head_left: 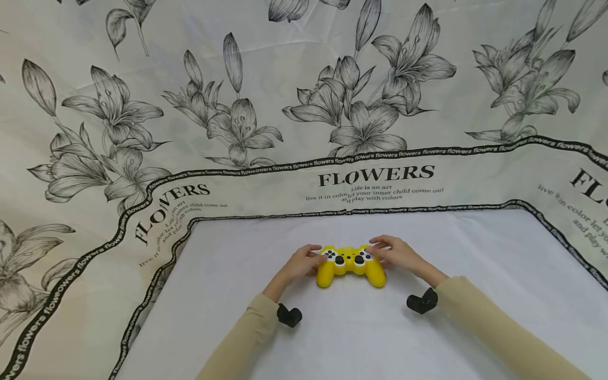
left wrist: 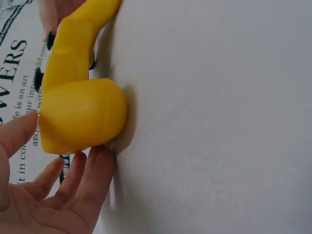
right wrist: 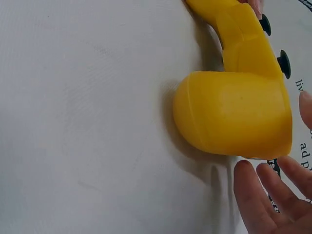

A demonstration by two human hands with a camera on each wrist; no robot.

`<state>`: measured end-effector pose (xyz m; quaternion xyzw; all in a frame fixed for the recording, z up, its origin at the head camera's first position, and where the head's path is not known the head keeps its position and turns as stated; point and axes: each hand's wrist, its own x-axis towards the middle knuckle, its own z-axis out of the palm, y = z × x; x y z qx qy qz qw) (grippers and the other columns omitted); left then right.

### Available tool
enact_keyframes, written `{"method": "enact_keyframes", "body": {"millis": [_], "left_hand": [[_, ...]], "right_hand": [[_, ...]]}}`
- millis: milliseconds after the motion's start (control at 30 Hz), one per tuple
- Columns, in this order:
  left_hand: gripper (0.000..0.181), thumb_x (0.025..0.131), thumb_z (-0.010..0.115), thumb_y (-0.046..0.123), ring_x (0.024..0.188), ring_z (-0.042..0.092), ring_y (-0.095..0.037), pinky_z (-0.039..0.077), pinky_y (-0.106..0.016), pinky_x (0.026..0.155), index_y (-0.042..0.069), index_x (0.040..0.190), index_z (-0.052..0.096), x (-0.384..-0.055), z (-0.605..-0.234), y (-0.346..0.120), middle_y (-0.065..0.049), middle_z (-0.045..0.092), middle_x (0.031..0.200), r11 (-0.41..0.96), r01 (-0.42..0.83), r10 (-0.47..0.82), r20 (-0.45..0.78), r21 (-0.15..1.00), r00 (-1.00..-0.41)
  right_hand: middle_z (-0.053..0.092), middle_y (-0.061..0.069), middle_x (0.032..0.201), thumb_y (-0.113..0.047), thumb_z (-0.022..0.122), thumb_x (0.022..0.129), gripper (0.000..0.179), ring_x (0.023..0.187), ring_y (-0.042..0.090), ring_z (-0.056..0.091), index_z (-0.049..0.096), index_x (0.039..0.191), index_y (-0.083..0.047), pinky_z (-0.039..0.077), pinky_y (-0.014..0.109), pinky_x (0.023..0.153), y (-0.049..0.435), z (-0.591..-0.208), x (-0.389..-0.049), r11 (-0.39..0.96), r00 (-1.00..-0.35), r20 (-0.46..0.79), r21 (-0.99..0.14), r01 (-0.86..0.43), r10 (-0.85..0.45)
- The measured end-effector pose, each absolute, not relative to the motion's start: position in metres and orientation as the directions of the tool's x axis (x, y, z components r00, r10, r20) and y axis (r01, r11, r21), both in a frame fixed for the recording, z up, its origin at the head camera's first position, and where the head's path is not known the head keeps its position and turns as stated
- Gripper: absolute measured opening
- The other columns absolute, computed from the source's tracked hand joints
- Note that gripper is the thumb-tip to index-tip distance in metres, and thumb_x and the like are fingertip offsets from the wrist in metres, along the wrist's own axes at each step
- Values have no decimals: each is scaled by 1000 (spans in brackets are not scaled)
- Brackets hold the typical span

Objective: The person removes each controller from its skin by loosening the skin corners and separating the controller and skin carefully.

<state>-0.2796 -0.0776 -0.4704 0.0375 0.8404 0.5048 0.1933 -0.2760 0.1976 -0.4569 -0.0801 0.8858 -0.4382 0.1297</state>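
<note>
A yellow game controller [head_left: 351,256] with two black thumbsticks and white button areas lies on the white tabletop, its handles toward me. The left hand [head_left: 303,263] is at its left end, thumb by the direction buttons. In the left wrist view, extended fingers [left wrist: 100,170] meet the side of the yellow handle [left wrist: 80,117], and the thumb tip is at its upper face. At the other end is the right hand [head_left: 393,251], thumb over the round buttons. The right wrist view shows its fingers [right wrist: 251,190] loosely spread beside the handle [right wrist: 234,114], thumb slightly apart from it.
White cloth [head_left: 361,338] covers the table. A flower-printed curtain [head_left: 304,132] hangs along the back and sides. Black wrist-worn devices [head_left: 290,315] stick out below both beige sleeves [head_left: 494,316].
</note>
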Motion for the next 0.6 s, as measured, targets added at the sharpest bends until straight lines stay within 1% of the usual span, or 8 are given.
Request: {"method": "enact_keyframes", "body": {"millis": [100,200,267,367,467,600], "left_hand": [[55,91,64,36,94,61,-18,56,-33,85,10,138,48,-280,-471,-77,-12,59,121,499,-151,253,-310,853,-917],[57,92,63,36,98,60,-20,55,-34,87,7,139,47,-280,-469,-75,-14,58,124,498,-183,242,-338,848,-909],[57,93,62,36,98,59,-20,55,-34,88,5,139,46,-280,-469,-73,-14,58,125,497,-207,236,-360,843,-902],[56,93,61,35,96,59,-20,55,-32,87,1,137,49,-279,-469,-70,-14,60,125,499,-235,217,-383,834,-898],[55,93,62,36,94,58,-19,55,-31,86,1,135,52,-281,-470,-70,-13,61,124,504,-254,198,-397,825,-896],[54,93,62,36,97,58,-19,55,-33,88,3,135,52,-281,-472,-70,-12,62,122,488,-284,191,-418,825,-888]], "right_hand": [[56,25,127,-37,61,92,58,98,28,64,50,133,2,57,31,75,196,-458,-276,634,-957,-141,-771,-54,-253],[55,26,127,-39,62,92,59,107,34,62,51,131,3,57,31,75,195,-459,-276,660,-959,-136,-748,-66,-250],[54,28,128,-42,63,91,62,104,33,62,51,131,3,57,31,75,195,-460,-276,661,-959,-169,-750,-26,-230],[55,29,126,-47,63,89,70,95,26,63,49,132,7,56,31,76,196,-459,-275,660,-950,-243,-749,57,-194],[57,29,124,-51,62,89,77,88,19,62,48,132,11,56,30,76,195,-456,-274,672,-936,-315,-729,132,-158],[59,28,122,-51,61,89,78,86,18,62,49,130,14,56,29,76,194,-453,-274,690,-920,-372,-698,191,-122]]}}
